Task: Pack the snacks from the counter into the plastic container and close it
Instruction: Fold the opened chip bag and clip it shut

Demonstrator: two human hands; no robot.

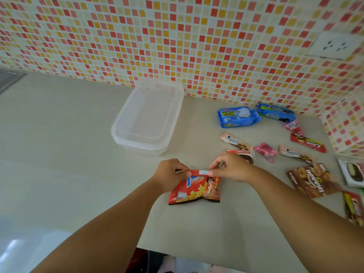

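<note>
A red potato-snack bag (195,189) lies on the pale counter (78,154) in front of me. My left hand (169,174) pinches the bag's top edge at its left end, and my right hand (230,167) pinches the same edge at its right end. The clear plastic container (147,119) stands just beyond the hands, near the tiled wall, with its lid on or resting on it. Several other snacks lie to the right: a blue wafer pack (238,116), a blue cookie pack (276,113), pink candies (266,150) and a brown cookie bag (311,180).
A mosaic-tiled wall (177,46) runs behind the counter and turns a corner at the right. A wall socket (334,45) sits at the upper right. The counter's front edge (177,251) is close below my arms. A dark metal patch (9,79) shows at the far left.
</note>
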